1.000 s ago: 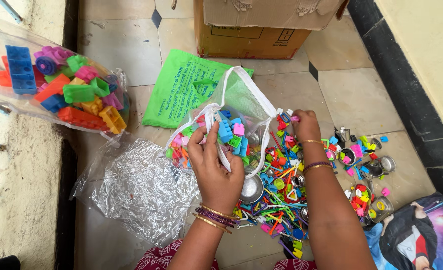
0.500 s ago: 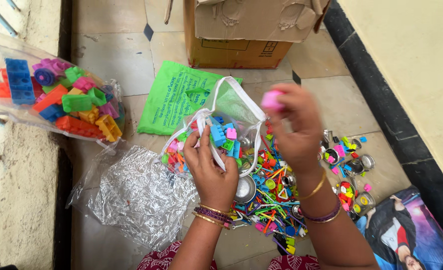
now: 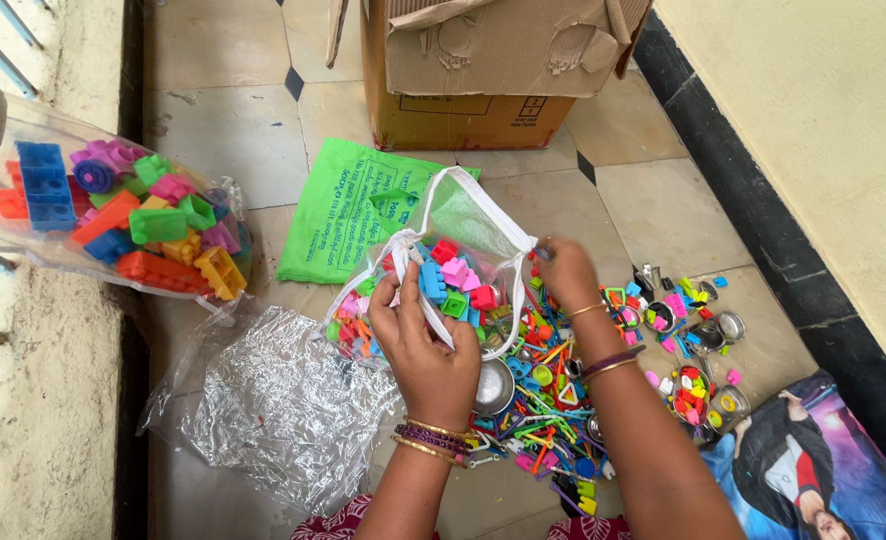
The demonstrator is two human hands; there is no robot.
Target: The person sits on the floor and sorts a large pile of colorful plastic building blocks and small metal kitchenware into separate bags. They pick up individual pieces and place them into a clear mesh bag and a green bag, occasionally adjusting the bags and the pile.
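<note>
The left hand [image 3: 425,345] pinches the white rim of the clear pouch [image 3: 433,275] (soft, light, best held there) at floor centre; the right hand [image 3: 566,270] closes on small toy pieces [image 3: 553,375] right of it.

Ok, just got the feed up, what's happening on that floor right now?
A person sits on a tiled floor. The left hand grips the white-trimmed rim of a clear plastic pouch holding small coloured toy bricks, keeping its mouth open. The right hand is down beside the pouch's opening, on a scattered pile of tiny colourful plastic pieces with small steel bowls among them. A green plastic bag, a crumpled clear sheet and a second clear bag of big bricks lie to the left.
</note>
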